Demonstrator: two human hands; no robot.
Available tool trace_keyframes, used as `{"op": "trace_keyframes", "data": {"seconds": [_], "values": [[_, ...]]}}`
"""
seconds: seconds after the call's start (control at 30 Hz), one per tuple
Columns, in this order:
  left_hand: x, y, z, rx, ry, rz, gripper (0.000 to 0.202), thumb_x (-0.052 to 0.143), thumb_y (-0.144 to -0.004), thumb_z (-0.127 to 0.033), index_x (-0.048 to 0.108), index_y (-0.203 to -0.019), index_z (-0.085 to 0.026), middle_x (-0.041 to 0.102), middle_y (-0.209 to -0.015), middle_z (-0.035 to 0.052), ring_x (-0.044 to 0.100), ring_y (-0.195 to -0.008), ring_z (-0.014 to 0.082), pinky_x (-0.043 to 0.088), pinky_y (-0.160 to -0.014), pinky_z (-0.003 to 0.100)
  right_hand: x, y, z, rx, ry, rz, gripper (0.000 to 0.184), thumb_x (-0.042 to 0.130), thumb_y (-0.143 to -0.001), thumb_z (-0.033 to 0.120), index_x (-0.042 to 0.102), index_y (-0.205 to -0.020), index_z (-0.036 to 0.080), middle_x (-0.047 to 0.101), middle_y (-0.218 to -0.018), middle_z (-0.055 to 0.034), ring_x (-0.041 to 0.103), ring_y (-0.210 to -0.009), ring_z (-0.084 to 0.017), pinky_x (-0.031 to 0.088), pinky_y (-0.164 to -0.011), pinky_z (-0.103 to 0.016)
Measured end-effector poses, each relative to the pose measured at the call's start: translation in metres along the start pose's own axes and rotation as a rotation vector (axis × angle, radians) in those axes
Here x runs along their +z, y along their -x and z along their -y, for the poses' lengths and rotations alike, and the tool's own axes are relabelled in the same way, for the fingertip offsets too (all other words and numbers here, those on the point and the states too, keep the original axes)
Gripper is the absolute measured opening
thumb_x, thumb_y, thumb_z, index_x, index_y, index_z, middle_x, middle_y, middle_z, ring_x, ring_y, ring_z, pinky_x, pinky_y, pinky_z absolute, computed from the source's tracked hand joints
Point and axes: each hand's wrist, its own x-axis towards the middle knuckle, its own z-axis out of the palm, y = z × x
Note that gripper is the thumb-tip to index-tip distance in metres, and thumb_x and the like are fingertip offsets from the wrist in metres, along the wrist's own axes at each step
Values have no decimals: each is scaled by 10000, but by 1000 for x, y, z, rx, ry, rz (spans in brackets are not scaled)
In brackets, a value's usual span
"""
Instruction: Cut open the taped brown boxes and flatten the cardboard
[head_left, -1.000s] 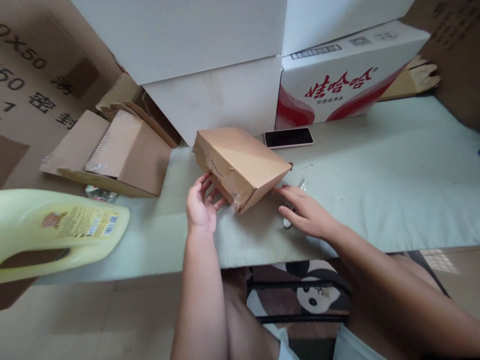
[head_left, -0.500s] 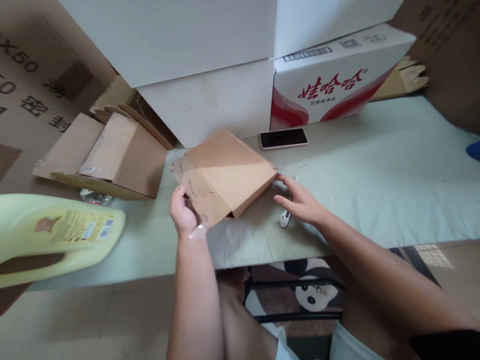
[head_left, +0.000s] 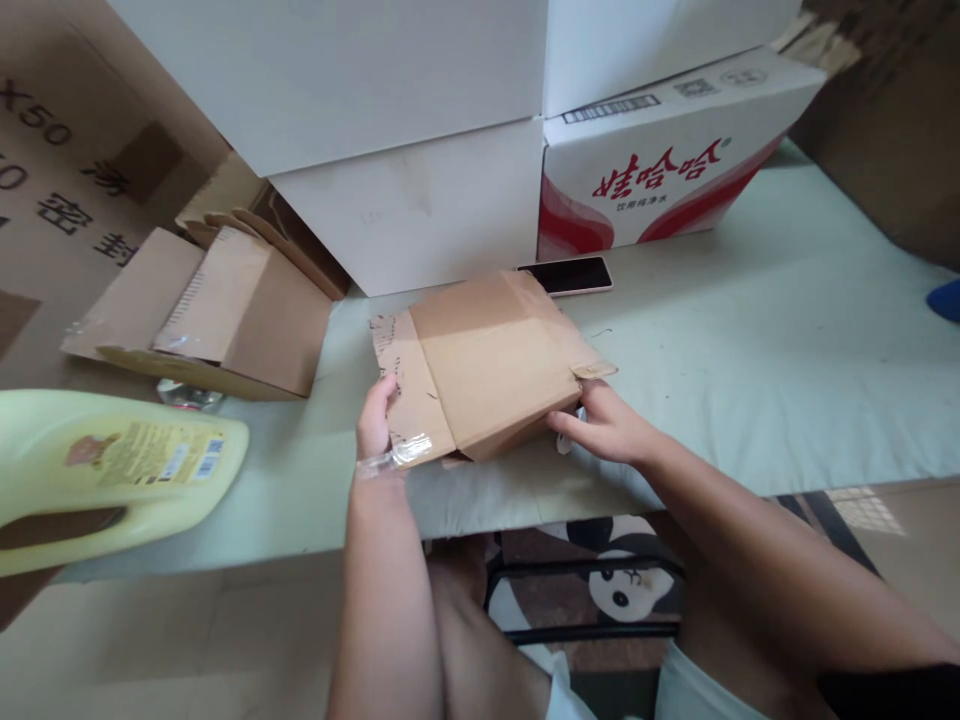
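Note:
A brown cardboard box (head_left: 495,365) with open flaps is held between both hands over the table. My left hand (head_left: 377,425) grips the flap on its left side, thumb on top and the other fingers hidden beneath. Clear tape hangs from that flap's near corner and lies over my left wrist. At the right end, my right hand (head_left: 604,425) is closed on the box's edge, thumb on the near side, other fingers tucked under a small flap. Mostly hidden beneath the right hand lies a white utility knife (head_left: 564,443).
A phone (head_left: 574,275) lies behind the box, partly covered by it. White cartons (head_left: 420,210) and a red-and-white carton (head_left: 667,180) stand at the back. Leftward are another cardboard box (head_left: 262,320) and a yellow jug (head_left: 165,465). The table (head_left: 750,330) has a pale green cover.
The box has turned and shifted right and nearer, its left flap swinging round. My right hand has moved from touching the corner to gripping the edge, now covering most of the knife.

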Motion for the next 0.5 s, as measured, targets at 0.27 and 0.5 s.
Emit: {"op": "trace_keyframes", "data": {"seconds": [0.27,0.5], "values": [[4,11,0,-62,20,136,365,678,-738,-548,741,-869,-213,791,-1077,100,578,-1347,335,538,-1063,428,-5,0,3,180,134,-277,753,779,-668,653,607,-1241,195,604,-1276,-195,567,-1196,-407,502,-973,-573],[1,3,2,-1,-16,66,396,691,-776,-564,756,-953,-216,786,-1116,100,555,-1374,340,548,-1062,439,-13,-4,14,341,-146,-416,413,576,-825,614,675,-784,215,672,-794,-51,609,-784,-227,474,-763,-380]]}}
